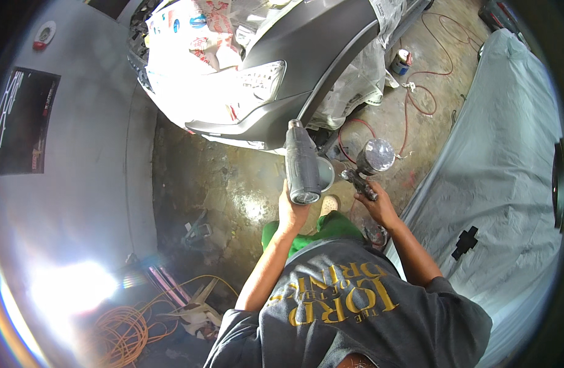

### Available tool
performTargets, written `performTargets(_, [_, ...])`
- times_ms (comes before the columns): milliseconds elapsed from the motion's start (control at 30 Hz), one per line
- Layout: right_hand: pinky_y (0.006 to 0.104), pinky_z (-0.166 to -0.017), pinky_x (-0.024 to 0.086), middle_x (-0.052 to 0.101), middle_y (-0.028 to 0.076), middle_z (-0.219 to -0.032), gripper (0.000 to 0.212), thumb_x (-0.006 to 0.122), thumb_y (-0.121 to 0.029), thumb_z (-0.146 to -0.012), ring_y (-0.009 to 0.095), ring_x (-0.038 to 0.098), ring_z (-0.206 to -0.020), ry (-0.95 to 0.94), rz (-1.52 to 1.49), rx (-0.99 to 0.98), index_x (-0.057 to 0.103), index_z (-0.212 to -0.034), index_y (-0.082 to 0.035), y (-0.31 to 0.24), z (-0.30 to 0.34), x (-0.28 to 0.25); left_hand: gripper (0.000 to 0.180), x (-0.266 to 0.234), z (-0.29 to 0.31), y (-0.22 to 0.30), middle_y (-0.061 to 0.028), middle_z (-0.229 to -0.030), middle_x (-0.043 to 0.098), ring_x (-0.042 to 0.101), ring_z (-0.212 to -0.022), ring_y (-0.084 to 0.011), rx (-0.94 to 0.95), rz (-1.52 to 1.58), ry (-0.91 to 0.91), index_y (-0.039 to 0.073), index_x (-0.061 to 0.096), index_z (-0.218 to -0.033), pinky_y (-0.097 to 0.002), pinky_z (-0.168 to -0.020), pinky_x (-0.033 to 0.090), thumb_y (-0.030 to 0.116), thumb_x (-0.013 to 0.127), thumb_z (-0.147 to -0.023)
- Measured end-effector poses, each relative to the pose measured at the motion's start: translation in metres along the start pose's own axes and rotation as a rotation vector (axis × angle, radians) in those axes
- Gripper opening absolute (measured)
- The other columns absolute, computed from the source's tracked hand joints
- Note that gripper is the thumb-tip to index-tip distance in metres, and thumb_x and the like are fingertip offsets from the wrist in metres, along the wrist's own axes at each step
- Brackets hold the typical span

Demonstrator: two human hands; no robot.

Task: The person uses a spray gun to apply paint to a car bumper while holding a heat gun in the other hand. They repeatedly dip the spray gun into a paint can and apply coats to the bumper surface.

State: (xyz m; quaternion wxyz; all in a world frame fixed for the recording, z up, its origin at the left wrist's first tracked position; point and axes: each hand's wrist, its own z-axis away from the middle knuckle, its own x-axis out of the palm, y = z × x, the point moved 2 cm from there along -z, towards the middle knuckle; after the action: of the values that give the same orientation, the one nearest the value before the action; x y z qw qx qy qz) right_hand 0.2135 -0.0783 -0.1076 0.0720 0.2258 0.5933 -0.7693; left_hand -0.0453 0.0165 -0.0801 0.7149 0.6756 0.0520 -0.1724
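My left hand [292, 211] is closed round a dark grey heat gun [302, 162], its metal nozzle pointing away from me toward the car's front corner. A pale round cup-like thing [325, 173] shows just right of the heat gun; what supports it is hidden. My right hand [381, 205] grips a paint spray gun [360, 184] with a stained round cup [376, 156] on top. The two tools are side by side in front of me, apart from each other. Beyond them stands a matte grey car [319, 52], partly masked with printed paper and plastic sheeting [352, 86].
A red hose [406, 122] winds over the wet-looking floor, near a paint can [402, 62]. A pale sheet [503, 184] covers something large at right. At lower left are a glaring lamp [73, 294], a coiled orange cable [122, 334] and clutter. A grey wall [98, 184] stands left.
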Motion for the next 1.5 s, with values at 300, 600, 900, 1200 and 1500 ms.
performTargets(300, [0.0269,-0.074,0.051,0.065,0.007,-0.095,0.037,0.071,-0.021,-0.096,0.014,0.065,-0.08,-0.008,-0.485,0.546,0.058,-0.119,0.006,0.092,0.041,-0.033,0.057,0.003,-0.008,-0.017,-0.0214,-0.114,0.069,0.069,-0.104,-0.0341,-0.039,-0.052,-0.089,0.001,0.054,-0.13,-0.0401,-0.091,0.052,0.018,0.08,-0.082])
performTargets(600, [0.0352,-0.066,0.053,0.072,0.011,-0.083,0.034,0.074,-0.022,-0.089,0.019,0.068,-0.071,-0.272,-0.117,0.618,0.064,-0.108,0.005,0.164,0.102,-0.001,0.038,-0.058,0.007,-0.092,-0.0086,-0.089,0.068,0.063,-0.077,-0.0201,-0.193,0.029,0.105,0.0,0.065,-0.105,-0.0364,-0.072,0.051,0.028,0.082,-0.086])
performTargets(900, [0.0463,-0.075,0.054,0.072,0.023,-0.091,0.046,0.069,-0.027,-0.092,0.038,0.071,-0.083,0.072,0.349,0.717,0.059,-0.121,0.007,0.124,0.167,0.062,0.059,-0.099,0.024,-0.067,-0.014,-0.121,0.064,0.061,-0.11,-0.02,0.067,0.418,-0.403,-0.002,0.047,-0.137,-0.0356,-0.098,0.049,0.018,0.076,-0.089])
performTargets(1200, [0.0511,-0.093,0.049,0.065,0.029,-0.12,0.041,0.063,-0.015,-0.093,0.048,0.06,-0.111,0.374,0.764,0.376,0.057,-0.131,0.0,0.131,0.155,0.145,0.068,-0.148,0.024,-0.135,-0.0159,-0.126,0.062,0.061,-0.116,-0.0258,0.03,0.447,-0.397,0.001,0.043,-0.141,-0.0377,-0.102,0.047,0.025,0.077,-0.087])
performTargets(1500, [0.0485,-0.094,0.052,0.067,0.015,-0.115,0.022,0.06,-0.014,-0.091,0.036,0.062,-0.113,-0.605,1.219,0.11,0.069,-0.109,-0.01,0.344,0.065,0.294,0.087,-0.123,0.119,-0.37,-0.0185,-0.136,0.04,0.042,-0.13,-0.0317,-0.286,0.235,-0.269,0.002,0.032,-0.147,-0.0438,-0.112,0.035,0.016,0.082,-0.077])
